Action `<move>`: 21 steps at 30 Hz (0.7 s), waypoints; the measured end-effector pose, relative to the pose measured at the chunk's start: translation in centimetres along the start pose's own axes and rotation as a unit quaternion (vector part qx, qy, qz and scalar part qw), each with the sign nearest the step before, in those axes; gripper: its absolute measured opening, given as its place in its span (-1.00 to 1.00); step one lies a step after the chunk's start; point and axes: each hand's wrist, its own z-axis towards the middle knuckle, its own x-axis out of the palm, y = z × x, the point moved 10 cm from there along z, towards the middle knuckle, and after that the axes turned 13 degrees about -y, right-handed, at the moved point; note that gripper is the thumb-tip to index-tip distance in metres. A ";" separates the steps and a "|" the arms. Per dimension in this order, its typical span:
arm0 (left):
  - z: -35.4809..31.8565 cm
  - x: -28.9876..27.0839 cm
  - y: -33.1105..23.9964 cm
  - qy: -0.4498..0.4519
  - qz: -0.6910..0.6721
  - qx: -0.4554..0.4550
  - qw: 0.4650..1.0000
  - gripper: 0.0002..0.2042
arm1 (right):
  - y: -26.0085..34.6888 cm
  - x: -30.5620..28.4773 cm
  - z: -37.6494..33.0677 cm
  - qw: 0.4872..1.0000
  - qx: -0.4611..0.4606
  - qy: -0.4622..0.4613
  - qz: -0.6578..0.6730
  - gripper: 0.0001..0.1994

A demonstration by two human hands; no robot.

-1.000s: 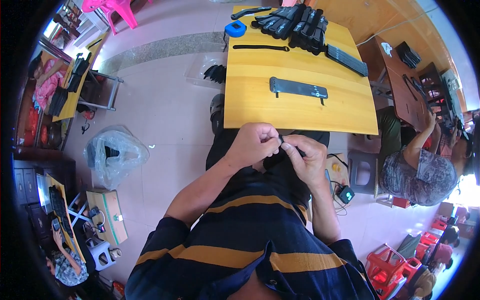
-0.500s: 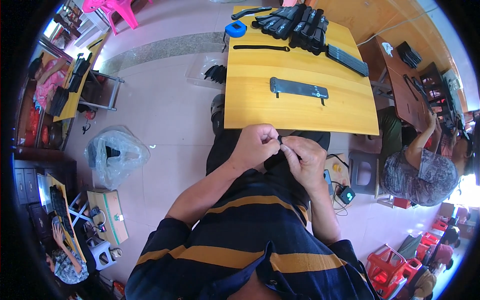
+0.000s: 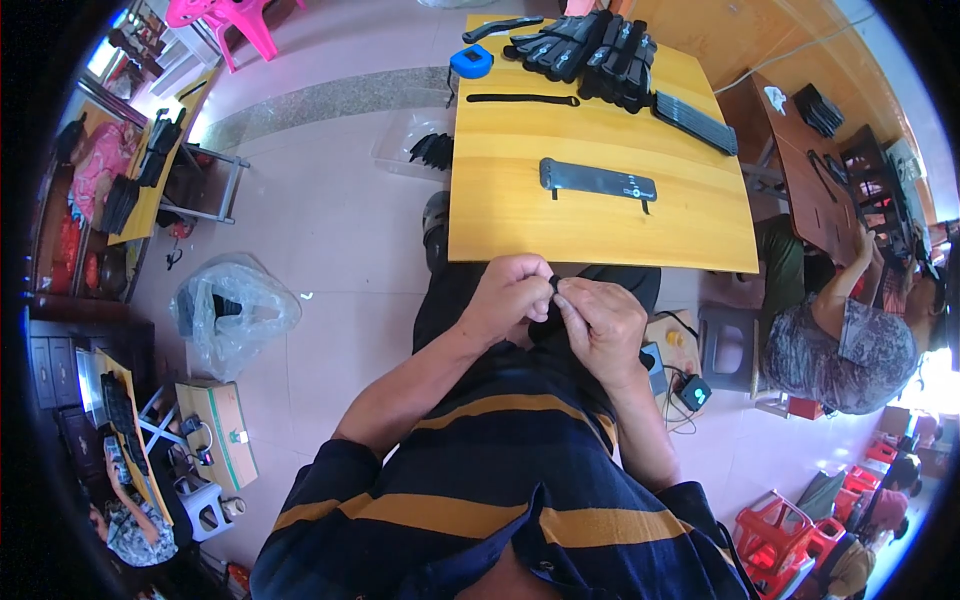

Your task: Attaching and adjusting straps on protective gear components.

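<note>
Over my lap, just off the table's near edge, my left hand (image 3: 508, 300) and my right hand (image 3: 603, 322) meet fingertip to fingertip. Both pinch a small black strap-like piece (image 3: 555, 284), most of which the fingers hide. In front of them a long, flat dark grey sleeve (image 3: 598, 181) lies on the yellow table (image 3: 500, 225), two short black tabs sticking out along its near side. Farther back, a thin black strap (image 3: 522, 98) is stretched out straight, with a loop at its right end.
Bundled black straps (image 3: 580, 50) and a stack of grey sleeves (image 3: 694, 123) occupy the table's far side, near a blue tape measure (image 3: 471, 62). Left of the table stands a clear box (image 3: 388, 150) holding black pieces. A plastic bag (image 3: 235, 315) lies on the floor. Co-workers sit at both sides.
My hands have shifted slightly left, still pinching the black piece. At the lower left a co-worker's hand has moved, and the person at the upper left has changed posture.
</note>
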 end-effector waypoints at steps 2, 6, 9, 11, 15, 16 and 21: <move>0.2 -0.2 0.6 -0.004 -0.022 -0.028 0.999 -0.91 | 0.0 0.1 -0.1 1.000 0.001 0.002 0.001 -0.88; 0.3 -0.3 1.3 0.009 0.020 -0.033 0.999 -0.91 | -0.1 0.3 -0.3 1.000 0.007 0.007 0.005 -0.88; 0.3 -0.3 1.2 -0.004 0.033 0.061 0.998 -0.92 | -0.3 0.2 -0.7 0.999 0.025 -0.010 0.024 -0.90; 0.1 -0.5 1.1 -0.026 0.080 0.082 0.993 -0.91 | -0.4 0.1 -0.8 0.998 0.050 -0.018 0.033 -0.89; -1.2 0.6 -2.2 -0.059 0.163 0.223 0.959 -0.93 | -1.3 0.0 -1.2 0.993 0.107 -0.025 0.030 -0.86; -1.4 0.8 -2.5 -0.061 0.162 0.220 0.960 -0.94 | -1.7 0.0 -1.4 0.991 0.125 -0.028 0.041 -0.88; -2.2 1.2 -4.1 -0.116 0.192 0.287 0.931 -0.93 | -2.7 0.5 -1.6 0.977 0.190 -0.034 0.090 -0.92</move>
